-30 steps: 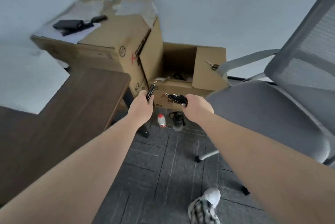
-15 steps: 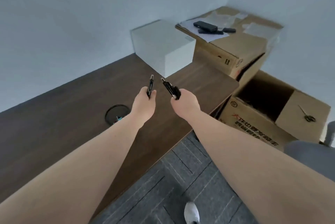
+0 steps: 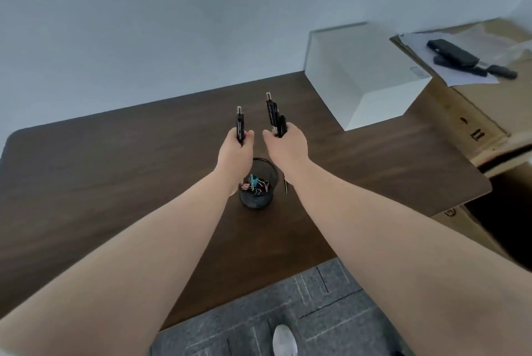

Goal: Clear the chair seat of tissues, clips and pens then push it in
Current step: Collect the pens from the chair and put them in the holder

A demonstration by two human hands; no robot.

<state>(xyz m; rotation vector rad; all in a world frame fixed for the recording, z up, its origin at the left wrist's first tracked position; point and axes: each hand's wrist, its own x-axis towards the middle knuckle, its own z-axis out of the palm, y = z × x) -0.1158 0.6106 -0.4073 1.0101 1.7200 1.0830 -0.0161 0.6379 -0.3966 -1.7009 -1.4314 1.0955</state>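
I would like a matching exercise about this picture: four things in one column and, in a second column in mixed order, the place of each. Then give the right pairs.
Things:
1. single black pen
2. bundle of black pens
3. coloured binder clips
4. white box

Places:
A. inside the black mesh cup on the desk
B. gripped in the right hand
C. on the far right part of the dark wooden desk, near the wall
D. gripped in the left hand

Pairs: 1-D, 2-B, 3-A, 4-C
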